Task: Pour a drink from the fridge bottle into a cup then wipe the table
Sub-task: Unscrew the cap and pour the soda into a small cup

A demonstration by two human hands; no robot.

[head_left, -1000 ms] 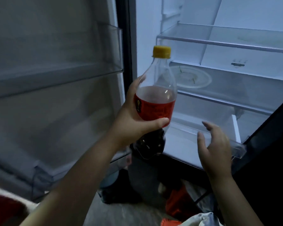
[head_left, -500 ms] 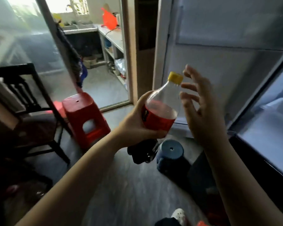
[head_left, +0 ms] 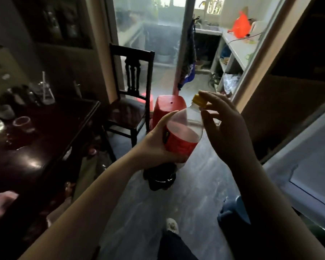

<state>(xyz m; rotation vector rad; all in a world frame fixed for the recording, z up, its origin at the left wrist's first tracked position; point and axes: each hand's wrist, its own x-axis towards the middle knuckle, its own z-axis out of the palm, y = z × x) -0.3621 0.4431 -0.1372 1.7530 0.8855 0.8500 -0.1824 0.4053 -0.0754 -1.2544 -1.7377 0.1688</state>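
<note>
1. While you stand on the grey floor (head_left: 195, 184), your left hand (head_left: 158, 147) has its grip wrapped round the red label of the bottle (head_left: 184, 132). Thumb is on the near side, fingers go round the back.
2. Bottle is off the tabletop (head_left: 45, 147), held in the air out past its right edge. It's tilted, neck pointing up and to the right. Btm part looks dark, clear plastic above the label.
3. Yellow cap (head_left: 198, 100) is on the bottle.
4. Your right hand (head_left: 225, 128) is at the cap: index tip on top, thumb vs. the neck just below, so the grip is curled round the cap.
5. Tabletop is dark glossy wood. A clear cup (head_left: 23, 121) stands twd its left side, w/ blurred glassware (head_left: 45, 91) along the far edge.
6. Dark chair (head_left: 133, 87) is just past the tabletop's far right corner. Red stool (head_left: 169, 107) is beside the chair, partly hidden behind the bottle.
7. Blue stool (head_left: 233, 211) is on the floor under your right forearm; a white shoe (head_left: 172, 225) shows near it.
</note>
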